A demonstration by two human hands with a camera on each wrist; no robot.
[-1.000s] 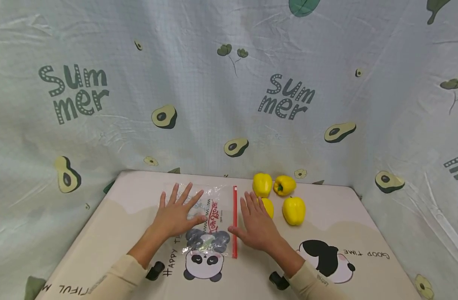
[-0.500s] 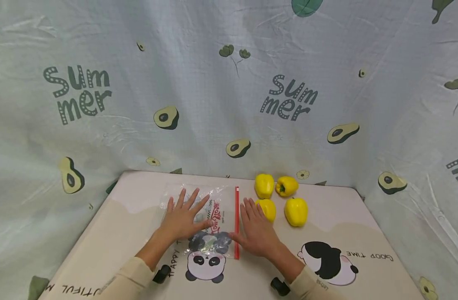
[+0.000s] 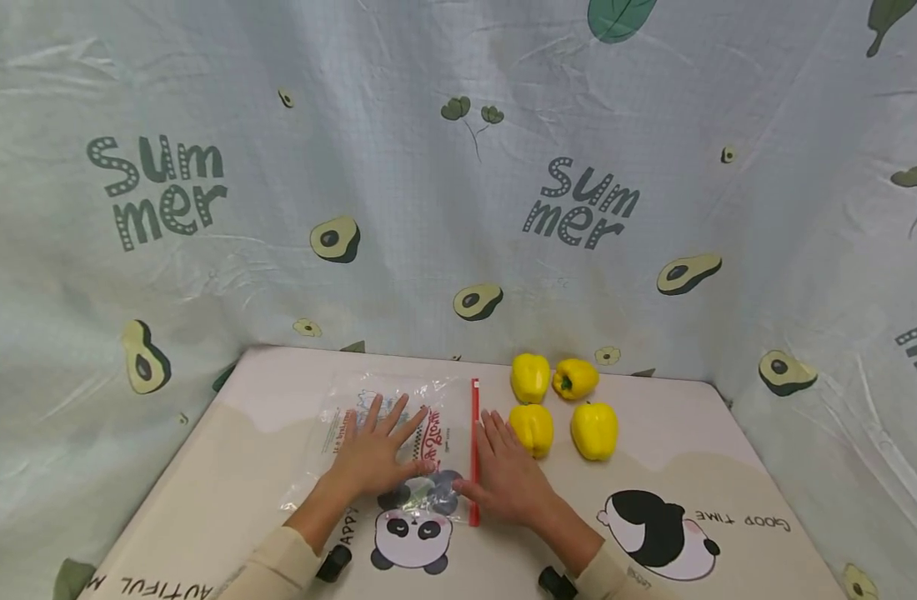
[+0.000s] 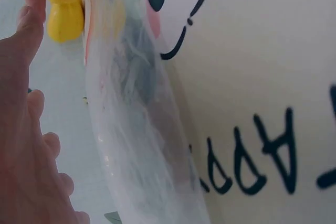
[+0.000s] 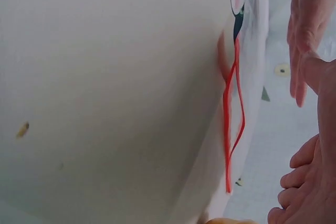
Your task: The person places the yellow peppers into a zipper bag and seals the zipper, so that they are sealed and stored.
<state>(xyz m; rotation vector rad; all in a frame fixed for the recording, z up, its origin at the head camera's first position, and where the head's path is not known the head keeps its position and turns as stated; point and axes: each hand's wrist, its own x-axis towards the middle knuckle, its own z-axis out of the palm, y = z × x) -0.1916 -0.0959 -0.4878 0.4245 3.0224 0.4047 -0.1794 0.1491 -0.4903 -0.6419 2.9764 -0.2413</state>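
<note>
1. Curtain [image 3: 406, 200]: largest thing, avocado and "summer" prints, runs along 12 o'clock (12 = away from me).
2. Tabletop [image 3: 729, 450]: pale, with a panda print [image 3: 412, 542] at the bag's 6 and a dog-like print [image 3: 661, 533] at about 4.
3. Clear bag [image 3: 447, 446]: flat-ish on the tabletop, a bit to 9 o'clock of its middle. Left wrist view shows it puffed and wrinkled. Change over the last 1 s: my hands came toward 6, the left 1 also toward 3; more lettering shows at the bag's 9 side. Bag itself sits about the same. My read: only hand placement over the bag has shifted; peppers are untouched by that.
4. Left hand [image 3: 376, 458]: fingers spread wide, released, grips nothing. It's over the bag; background shows between hand and film in the left wrist view, so I'd judge hovering, not pressing.
5. Right hand [image 3: 511, 475]: fingers straight, close together, thumb out toward 10 across the red zip [image 3: 475, 404]. Released, holds nothing; light contact, can't tell.
6. 4 yellow peppers [image 3: 594, 431]: outside the bag, at its 1 to 3 o'clock. Nearest 1 is just beside my right fingertips; touching or not, can't tell.
7. Red zip: bag's 3 o'clock edge. Right wrist view shows 2 red strips, parted mid-length.
</note>
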